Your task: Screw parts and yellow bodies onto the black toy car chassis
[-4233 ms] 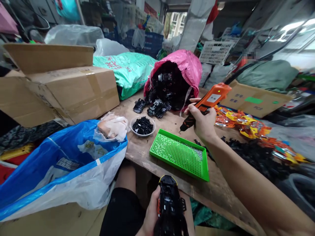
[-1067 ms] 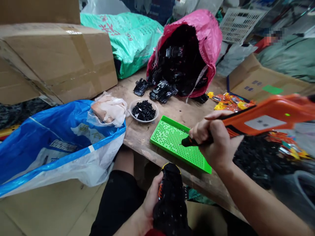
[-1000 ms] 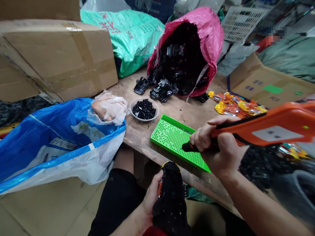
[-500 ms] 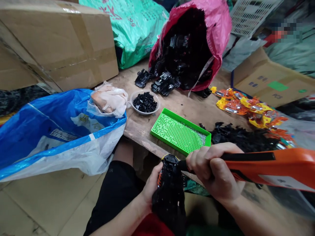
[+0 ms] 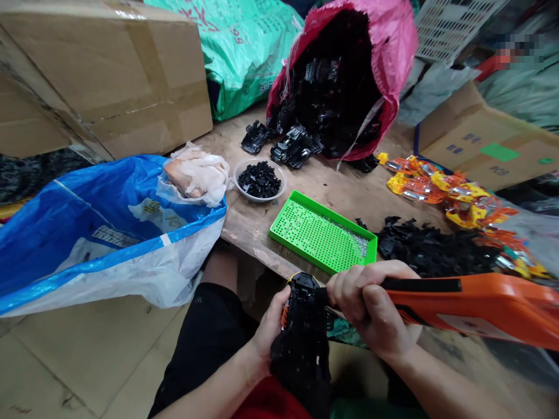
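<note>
My left hand [image 5: 271, 327] grips the left side of a black toy car body [image 5: 301, 331] with a yellow edge and some orange, held over my lap. Wrapped round the front of an orange and black power screwdriver [image 5: 484, 305] is my right hand [image 5: 378, 305]. The tool's dark tip meets the upper right part of the car body; the exact contact spot is too dark to make out. Just beyond my hands lies a green perforated tray [image 5: 323, 230] with small silver screws, most of them heaped at its right end.
A bowl of small black parts [image 5: 260, 180], a pink sack of black car parts [image 5: 340, 81], black pieces [image 5: 432, 244] and orange-yellow shells [image 5: 437, 183] are on the table. A blue bag [image 5: 87, 227] and a cardboard box [image 5: 109, 75] stand left.
The power screwdriver and my right hand have shifted slightly left, its tip now further over the car body. The view has moved a little; my left hand keeps its hold.
</note>
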{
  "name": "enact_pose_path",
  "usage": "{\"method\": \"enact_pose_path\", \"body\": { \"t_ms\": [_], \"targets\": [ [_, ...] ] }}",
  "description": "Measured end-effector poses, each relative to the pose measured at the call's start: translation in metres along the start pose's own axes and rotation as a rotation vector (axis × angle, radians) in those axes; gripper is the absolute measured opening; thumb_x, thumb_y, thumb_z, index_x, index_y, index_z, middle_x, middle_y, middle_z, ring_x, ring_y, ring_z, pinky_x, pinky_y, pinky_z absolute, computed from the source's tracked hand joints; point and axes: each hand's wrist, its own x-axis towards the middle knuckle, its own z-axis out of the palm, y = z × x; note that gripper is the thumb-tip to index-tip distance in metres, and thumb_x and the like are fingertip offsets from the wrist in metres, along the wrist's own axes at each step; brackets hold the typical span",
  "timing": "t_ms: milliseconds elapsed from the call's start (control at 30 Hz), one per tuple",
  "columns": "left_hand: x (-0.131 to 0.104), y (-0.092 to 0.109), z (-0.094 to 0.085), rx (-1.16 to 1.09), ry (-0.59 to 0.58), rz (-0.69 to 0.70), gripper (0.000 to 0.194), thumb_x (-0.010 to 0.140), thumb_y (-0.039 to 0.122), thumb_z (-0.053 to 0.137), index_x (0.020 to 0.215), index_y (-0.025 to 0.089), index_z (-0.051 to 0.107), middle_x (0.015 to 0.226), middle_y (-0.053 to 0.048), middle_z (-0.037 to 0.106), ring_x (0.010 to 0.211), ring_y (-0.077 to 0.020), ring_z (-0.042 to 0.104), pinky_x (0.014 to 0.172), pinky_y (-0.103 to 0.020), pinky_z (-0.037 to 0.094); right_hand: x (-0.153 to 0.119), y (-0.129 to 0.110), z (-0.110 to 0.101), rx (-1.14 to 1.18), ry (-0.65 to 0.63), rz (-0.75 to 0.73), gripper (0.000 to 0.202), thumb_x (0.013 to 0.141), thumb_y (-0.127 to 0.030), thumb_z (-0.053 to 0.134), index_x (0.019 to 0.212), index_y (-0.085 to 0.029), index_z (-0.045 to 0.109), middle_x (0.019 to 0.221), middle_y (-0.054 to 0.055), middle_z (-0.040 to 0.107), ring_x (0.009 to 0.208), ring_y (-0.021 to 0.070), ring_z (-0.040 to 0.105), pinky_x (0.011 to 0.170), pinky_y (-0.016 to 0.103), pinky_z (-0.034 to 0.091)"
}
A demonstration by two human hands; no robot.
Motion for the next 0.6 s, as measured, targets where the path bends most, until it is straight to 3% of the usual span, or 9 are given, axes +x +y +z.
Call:
{"method": "enact_pose_path", "body": {
  "t_ms": [300,467,600],
  "targets": [
    [-0.0012,0.0001,0.003,0.007,-0.001,0.0,0.047,0.097,0.051,0.053,0.106,0.011,0.074,0.09,-0.008,0.074,0.087,-0.0222,0.066,0.087,-0.032,0.049,-0.0022,0.0015,-0.0024,-0.011,-0.003,0.009,0.003,0.098,-0.027,0.059,0.096,-0.024,0.059,0.056,-0.008,0.047,0.045,0.01,0.046,0.051,0.03,0.046],
    [-0.0004,0.0011,0.0039,0.001,0.008,-0.028,0.047,0.095,0.053,0.056,0.102,0.01,0.074,0.087,-0.008,0.074,0.084,-0.0221,0.066,0.086,-0.033,0.049,-0.0008,0.0021,-0.0016,-0.017,-0.012,0.05,0.014,0.099,-0.027,0.058,0.086,-0.022,0.058,0.055,-0.007,0.046,0.046,0.0095,0.045,0.051,0.029,0.045],
    [-0.0031,0.0024,0.0052,0.025,0.047,-0.089,0.056,0.087,0.062,0.061,0.096,0.008,0.075,0.085,-0.011,0.074,0.08,-0.023,0.066,0.08,-0.033,0.05,0.0009,0.0036,0.0001,-0.013,-0.021,0.028,0.007,0.099,-0.025,0.059,0.092,-0.024,0.059,0.055,-0.009,0.046,0.044,0.0084,0.044,0.051,0.027,0.046]
  ]
}}
